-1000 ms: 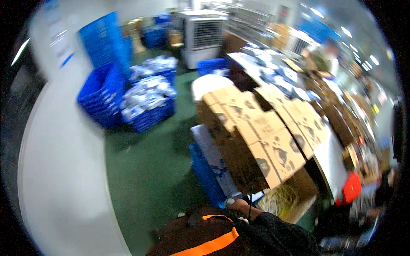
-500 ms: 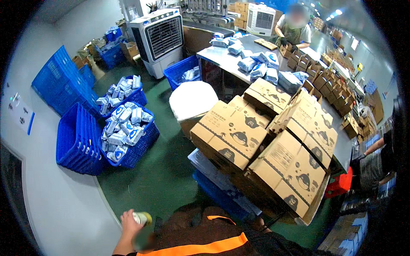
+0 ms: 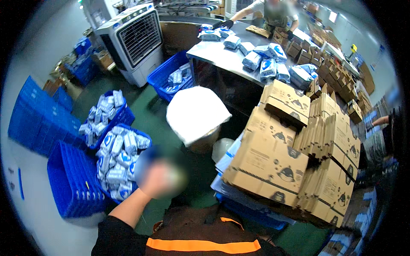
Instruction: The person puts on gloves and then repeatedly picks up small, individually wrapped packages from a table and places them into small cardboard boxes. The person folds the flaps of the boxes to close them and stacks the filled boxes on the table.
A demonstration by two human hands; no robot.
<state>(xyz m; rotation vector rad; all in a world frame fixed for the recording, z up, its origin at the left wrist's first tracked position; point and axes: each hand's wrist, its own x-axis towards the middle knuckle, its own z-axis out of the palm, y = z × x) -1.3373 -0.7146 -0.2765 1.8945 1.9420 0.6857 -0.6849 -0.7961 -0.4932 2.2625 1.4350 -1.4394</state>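
Note:
My left hand [image 3: 157,178] is stretched forward over the floor, beside a blue basket [image 3: 132,129] heaped with white-and-blue packets [image 3: 116,176]. A blur covers its fingers. Against it shows a pale yellow-green patch [image 3: 174,176], apparently the small pale cylinder that it gripped in the earlier frame. Only a sliver of what seems to be my right hand [image 3: 265,240] shows at the lower edge, near flattened brown cartons [image 3: 267,160]; its fingers are hidden. Ahead stands a bin with a white cover [image 3: 196,112].
Nested blue baskets [image 3: 72,183] stand at the left, near a second filled basket [image 3: 121,117]. An air cooler [image 3: 132,40] stands beyond. Packets lie on a metal table [image 3: 209,53], where a gloved co-worker [image 3: 275,17] reaches out. Cardboard boxes [image 3: 337,77] line the right.
My left hand has moved up and forward from the lower left to beside the filled basket. My view has shifted, and the co-worker's arm now reaches toward the packets.

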